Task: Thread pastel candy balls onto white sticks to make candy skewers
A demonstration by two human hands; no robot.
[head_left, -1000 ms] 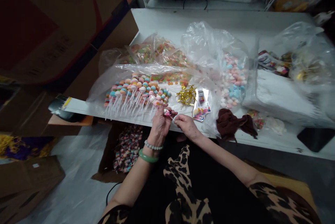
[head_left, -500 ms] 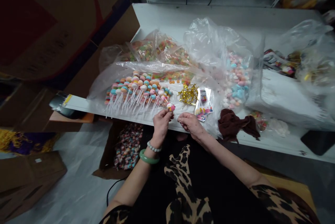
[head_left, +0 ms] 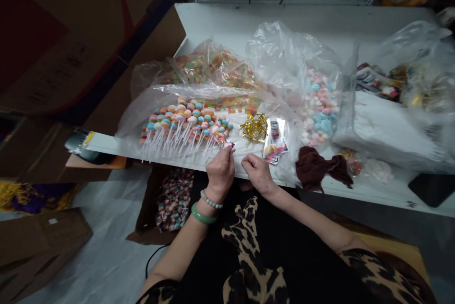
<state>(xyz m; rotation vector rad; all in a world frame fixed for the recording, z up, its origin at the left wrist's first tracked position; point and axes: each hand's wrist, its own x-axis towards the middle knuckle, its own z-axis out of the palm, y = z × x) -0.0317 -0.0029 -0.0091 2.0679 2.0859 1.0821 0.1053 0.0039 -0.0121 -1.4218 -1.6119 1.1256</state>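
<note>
At the front edge of the table, my left hand (head_left: 221, 171) is closed around the lower end of a small wrapped candy (head_left: 228, 144); its pink and white top shows above the fingers. Just to the right, a short gap away, my right hand (head_left: 259, 173) is closed in a pinch, and I cannot make out what it holds. Behind my left hand lie several marshmallow lollipops (head_left: 177, 119) in rows, white sticks pointing towards me. Gold twist ties (head_left: 254, 127) sit in a loose pile beyond both hands. Printed clear packets (head_left: 276, 135) lie beside the ties.
Bags of gummy candy (head_left: 216, 64) and pastel marshmallows (head_left: 322, 109) stand behind. A brown cloth (head_left: 318, 166) and a stack of white bags (head_left: 387, 124) are at right. A large carton (head_left: 149, 52) blocks the left; a box of wrapped candies (head_left: 174, 199) stands below the table.
My left hand has turned, its back now more towards me, and the candy has tipped slightly left. My right hand's fingers have curled in further.
</note>
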